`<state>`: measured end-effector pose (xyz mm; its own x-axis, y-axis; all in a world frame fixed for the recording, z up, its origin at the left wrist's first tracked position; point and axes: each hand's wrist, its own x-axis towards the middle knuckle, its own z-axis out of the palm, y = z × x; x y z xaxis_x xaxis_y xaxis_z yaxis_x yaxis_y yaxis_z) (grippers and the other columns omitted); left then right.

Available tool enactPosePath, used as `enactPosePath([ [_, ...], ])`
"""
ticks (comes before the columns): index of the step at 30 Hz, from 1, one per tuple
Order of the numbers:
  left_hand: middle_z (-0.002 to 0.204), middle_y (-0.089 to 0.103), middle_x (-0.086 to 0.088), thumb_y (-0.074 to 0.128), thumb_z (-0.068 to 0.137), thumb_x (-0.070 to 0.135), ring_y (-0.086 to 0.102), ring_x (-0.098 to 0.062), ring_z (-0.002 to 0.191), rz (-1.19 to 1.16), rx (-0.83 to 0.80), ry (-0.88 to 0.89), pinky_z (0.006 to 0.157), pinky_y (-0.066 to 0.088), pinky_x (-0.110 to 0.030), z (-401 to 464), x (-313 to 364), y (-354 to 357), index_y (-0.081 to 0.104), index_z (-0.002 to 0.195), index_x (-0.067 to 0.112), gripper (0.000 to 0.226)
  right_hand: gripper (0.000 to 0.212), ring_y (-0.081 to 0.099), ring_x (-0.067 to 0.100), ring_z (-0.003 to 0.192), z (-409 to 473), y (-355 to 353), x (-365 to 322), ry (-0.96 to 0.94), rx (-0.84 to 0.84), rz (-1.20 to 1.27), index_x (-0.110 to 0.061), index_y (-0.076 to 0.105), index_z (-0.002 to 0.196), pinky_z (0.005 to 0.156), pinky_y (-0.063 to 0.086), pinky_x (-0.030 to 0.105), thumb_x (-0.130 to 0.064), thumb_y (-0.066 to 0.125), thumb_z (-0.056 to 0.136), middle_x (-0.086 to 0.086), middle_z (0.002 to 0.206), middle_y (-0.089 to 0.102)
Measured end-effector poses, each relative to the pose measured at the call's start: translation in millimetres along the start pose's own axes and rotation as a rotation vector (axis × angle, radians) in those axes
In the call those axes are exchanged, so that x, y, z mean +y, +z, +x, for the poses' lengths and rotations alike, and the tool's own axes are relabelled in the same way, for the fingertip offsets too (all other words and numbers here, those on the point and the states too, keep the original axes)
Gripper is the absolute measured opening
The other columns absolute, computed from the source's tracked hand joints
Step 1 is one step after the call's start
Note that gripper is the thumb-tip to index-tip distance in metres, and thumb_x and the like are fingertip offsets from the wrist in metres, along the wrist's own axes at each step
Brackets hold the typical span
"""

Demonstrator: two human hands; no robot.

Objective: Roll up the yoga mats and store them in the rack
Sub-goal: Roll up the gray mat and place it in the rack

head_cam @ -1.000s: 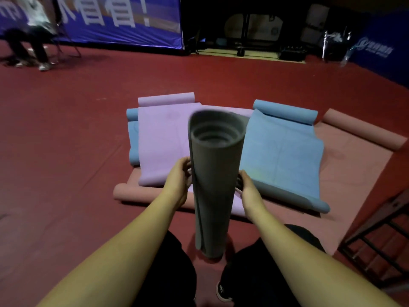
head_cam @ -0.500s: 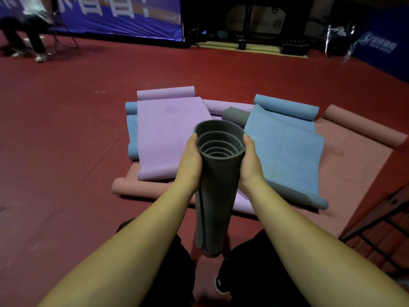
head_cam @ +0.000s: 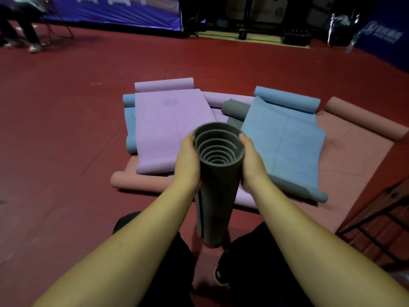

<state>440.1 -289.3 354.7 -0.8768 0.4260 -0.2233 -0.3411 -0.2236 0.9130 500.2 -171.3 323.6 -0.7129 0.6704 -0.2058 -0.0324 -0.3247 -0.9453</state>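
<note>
A dark red sports floor [head_cam: 66, 129] held a heap of part-unrolled foam yoga mats: a pale pink one [head_cam: 354, 165] at the bottom, a lilac one [head_cam: 168, 129] and a light blue one [head_cam: 285, 140] over it. At the right edge stood a dark metal-framed rack [head_cam: 376, 229]. A rolled grey foam mat [head_cam: 213, 196] stood upright between the person's legs, left hand [head_cam: 188, 162] and right hand [head_cam: 252, 162] clasping its top end from either side. Rolling looked finished; the next move probably meant carrying it right to the rack. White writing on the blue banner [head_cam: 110, 9] was unreadable.
</note>
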Motion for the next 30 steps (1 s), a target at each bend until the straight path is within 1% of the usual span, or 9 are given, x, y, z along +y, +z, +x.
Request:
enactPosePath([
  [4,0.110,0.074,0.002,0.044,0.091,0.061,0.067,-0.019,0.108,0.059,-0.016,0.137,0.102,0.049,-0.043,3,20,3,0.074,0.106,0.027,0.048,0.055,0.068,0.027,0.108,-7,-1,-35,0.001,-0.087,0.048,-0.013,0.072,0.114,0.100,0.051,0.045,-0.055,0.057,0.082,0.011,0.111,0.073],
  [7,0.125,0.066,0.013,0.042,0.094,0.058,0.059,-0.009,0.120,0.203,0.000,0.213,0.108,0.043,-0.035,0,-7,-7,0.067,0.118,0.035,0.042,0.039,0.072,0.014,0.084,-14,-14,-15,0.042,-0.051,0.068,-0.012,0.072,0.106,0.073,0.056,0.026,-0.044,0.051,0.096,0.002,0.090,0.077],
  [10,0.133,0.063,0.005,0.048,0.087,0.056,0.055,-0.016,0.128,0.179,-0.020,0.116,0.115,0.036,-0.046,4,-48,-19,0.062,0.129,0.025,0.054,0.037,0.071,0.007,0.064,-23,-18,7,0.168,-0.071,0.071,-0.011,0.069,0.097,0.050,0.050,0.014,-0.039,0.046,0.100,-0.001,0.073,0.075],
  [15,0.125,0.067,0.006,0.052,0.081,0.057,0.060,-0.015,0.120,0.116,0.013,0.066,0.109,0.042,-0.044,5,-26,-5,0.065,0.114,0.040,0.039,0.051,0.067,0.026,0.110,-12,-9,-4,0.028,-0.026,-0.002,-0.010,0.066,0.122,0.098,0.052,0.040,-0.043,0.060,0.084,0.010,0.114,0.072],
  [17,0.123,0.067,0.010,0.052,0.083,0.058,0.061,-0.012,0.118,0.151,0.001,0.096,0.106,0.045,-0.039,0,-22,-8,0.064,0.107,0.050,0.029,0.032,0.068,0.025,0.104,-9,-16,-4,-0.017,-0.061,0.004,-0.011,0.067,0.116,0.092,0.054,0.036,-0.030,0.057,0.093,0.011,0.111,0.072],
  [19,0.126,0.064,0.012,0.052,0.090,0.053,0.059,-0.010,0.119,0.212,0.006,0.079,0.105,0.045,-0.035,-3,-35,-20,0.059,0.120,0.046,0.031,0.021,0.069,0.020,0.097,-14,-22,4,0.008,-0.081,-0.057,-0.016,0.066,0.113,0.087,0.054,0.035,-0.026,0.054,0.098,0.008,0.109,0.072],
  [22,0.129,0.062,0.007,0.045,0.102,0.043,0.055,-0.013,0.124,0.332,0.021,0.023,0.112,0.039,-0.039,-8,-57,-27,0.055,0.135,0.028,0.038,0.036,0.061,0.014,0.099,-19,-25,26,0.169,-0.028,-0.225,-0.025,0.060,0.120,0.093,0.049,0.037,-0.051,0.051,0.097,-0.002,0.117,0.064],
  [26,0.120,0.065,0.001,0.043,0.102,0.039,0.060,-0.015,0.112,0.267,0.078,-0.023,0.107,0.045,-0.041,-2,-51,-13,0.053,0.132,0.021,0.036,0.036,0.070,0.013,0.096,-11,-14,18,0.132,-0.048,-0.149,-0.012,0.062,0.125,0.080,0.052,0.028,-0.036,0.053,0.100,0.003,0.110,0.073],
  [30,0.107,0.064,0.011,0.046,0.102,0.042,0.061,-0.004,0.101,0.312,0.076,0.039,0.093,0.048,-0.025,-5,-45,-11,0.053,0.119,0.027,0.024,0.025,0.071,0.014,0.098,-6,-20,6,0.045,-0.060,-0.141,-0.014,0.066,0.115,0.084,0.056,0.030,-0.030,0.055,0.100,0.002,0.103,0.075],
])
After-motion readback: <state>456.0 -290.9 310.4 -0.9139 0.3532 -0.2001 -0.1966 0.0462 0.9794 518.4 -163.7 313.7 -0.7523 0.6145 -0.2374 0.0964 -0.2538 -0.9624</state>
